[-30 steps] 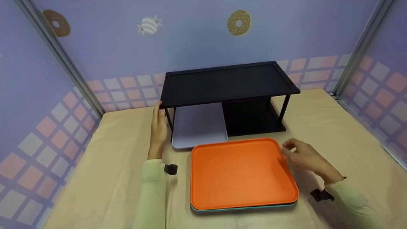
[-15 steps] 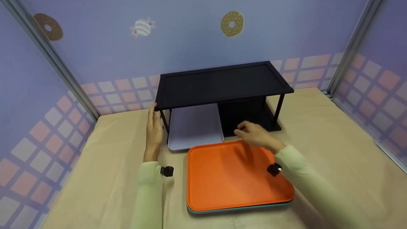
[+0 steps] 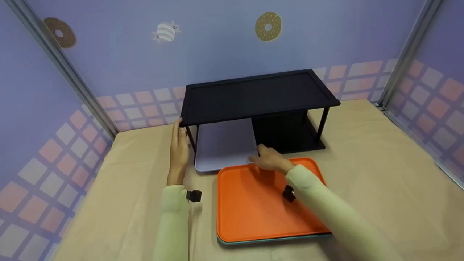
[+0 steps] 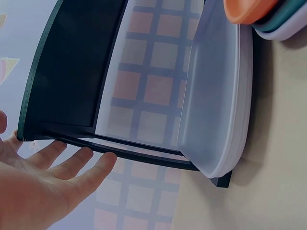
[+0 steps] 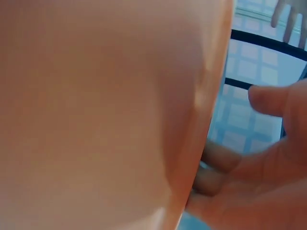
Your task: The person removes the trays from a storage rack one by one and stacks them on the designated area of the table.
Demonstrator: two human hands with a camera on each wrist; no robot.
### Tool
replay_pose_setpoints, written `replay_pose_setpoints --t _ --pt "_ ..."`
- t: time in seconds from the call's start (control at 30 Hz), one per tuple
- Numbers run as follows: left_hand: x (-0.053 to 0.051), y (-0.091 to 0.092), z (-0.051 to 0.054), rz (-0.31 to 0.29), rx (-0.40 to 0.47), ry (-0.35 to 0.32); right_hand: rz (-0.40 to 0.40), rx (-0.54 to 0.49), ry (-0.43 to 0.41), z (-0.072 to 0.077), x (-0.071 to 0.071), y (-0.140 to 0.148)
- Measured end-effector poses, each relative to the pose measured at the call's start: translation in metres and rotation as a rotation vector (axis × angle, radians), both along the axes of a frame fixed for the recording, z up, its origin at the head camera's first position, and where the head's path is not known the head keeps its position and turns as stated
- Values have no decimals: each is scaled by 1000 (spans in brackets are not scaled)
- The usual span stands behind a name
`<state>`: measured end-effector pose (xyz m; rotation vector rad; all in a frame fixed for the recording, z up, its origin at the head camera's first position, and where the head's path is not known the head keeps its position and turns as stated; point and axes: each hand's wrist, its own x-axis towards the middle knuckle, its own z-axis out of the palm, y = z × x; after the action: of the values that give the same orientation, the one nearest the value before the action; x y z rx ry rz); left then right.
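Observation:
A black two-level rack (image 3: 257,96) stands near the back wall. On the left of its lower level lies a pale lavender tray (image 3: 226,145), its front edge jutting out. My left hand (image 3: 178,154) touches the rack's left side with extended fingers; in the left wrist view the fingertips (image 4: 108,160) lie along the side post. My right hand (image 3: 270,158) is at the lavender tray's front right corner, over the far edge of an orange tray (image 3: 253,206). In the right wrist view the thumb stands apart from the fingers, whose tips are hidden behind the orange rim.
Beneath the orange tray shows a teal tray (image 4: 288,19), with another pale lavender tray (image 4: 285,32) under it. The stack lies on a beige cloth (image 3: 130,203) before the rack. Printed purple wall panels (image 3: 217,47) enclose the back and both sides.
My right hand has moved left, from the orange tray's right edge across its far side to the lavender tray's corner. My left hand stays at the rack's left side.

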<state>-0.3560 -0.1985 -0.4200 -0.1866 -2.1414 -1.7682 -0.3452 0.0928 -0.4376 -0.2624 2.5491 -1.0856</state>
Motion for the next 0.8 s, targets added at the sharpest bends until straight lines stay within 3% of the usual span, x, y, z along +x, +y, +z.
replay_pose_setpoints --t 0.17,0.23,0.3,0.43,0.53,0.67,0.8 --pt "0 1 0 -7 6 -9 -130 -109 2 5 5 -2" --pt "0 1 0 -5 8 -14 -185 -214 -18 7 6 -4" --pt "0 1 1 1 3 -12 -252 -404 -69 8 7 -7" --pt "2 -3 1 10 -14 6 -451 -998 -249 8 7 -29" --pt "4 -4 0 9 -18 9 -608 -1342 -286 7 9 -51" --pt "3 -3 0 12 -7 14 -658 -1568 -235 4 11 -77" --pt "1 -1 0 8 -6 28 -635 -1676 -238 0 11 -94"
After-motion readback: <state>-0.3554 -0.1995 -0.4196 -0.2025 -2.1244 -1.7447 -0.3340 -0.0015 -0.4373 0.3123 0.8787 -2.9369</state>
